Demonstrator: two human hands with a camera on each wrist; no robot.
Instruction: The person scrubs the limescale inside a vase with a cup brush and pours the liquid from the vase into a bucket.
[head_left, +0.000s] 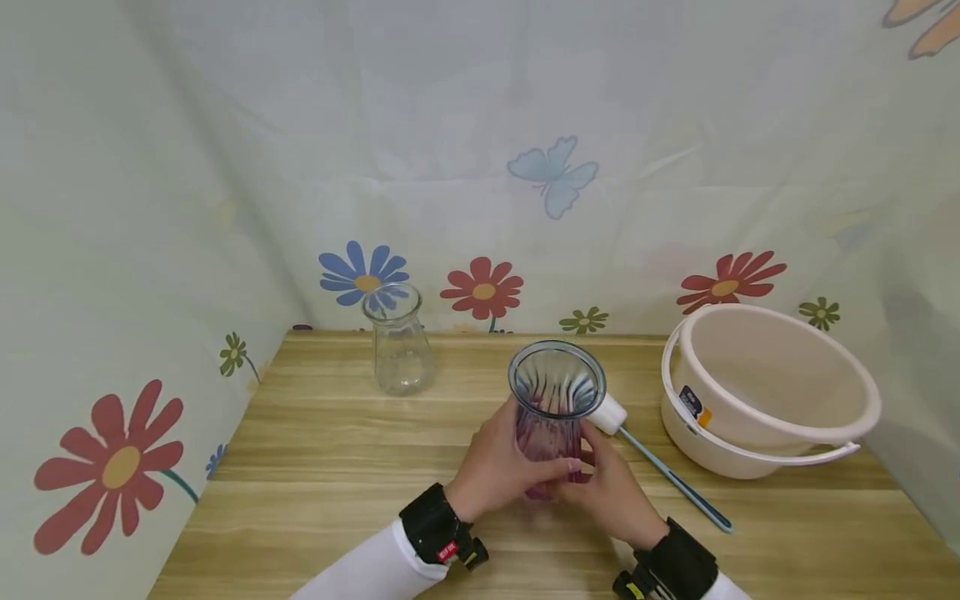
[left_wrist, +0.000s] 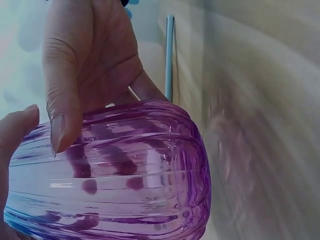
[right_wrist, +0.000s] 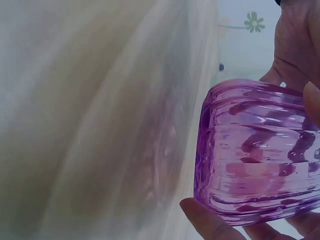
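Note:
A ribbed glass vase [head_left: 551, 429], blue-grey at its flared rim and pink-purple toward the base, is held between both hands above the table. My left hand [head_left: 495, 462] grips it from the left, thumb across the front. From the right, my right hand [head_left: 615, 492] holds it with the thumb also in front. In the left wrist view the purple vase [left_wrist: 140, 165] lies between the two hands, its base apart from the tabletop. The right wrist view shows fingers curled round the vase [right_wrist: 250, 155] behind and below.
A clear glass vase [head_left: 403, 358] stands at the back left of the wooden table [head_left: 315, 467]. Right of the hands lies a brush with a white head [head_left: 609, 412] and blue handle [head_left: 675, 479]. Beyond it sits a pale pink bucket [head_left: 720, 450] with its handle lowered.

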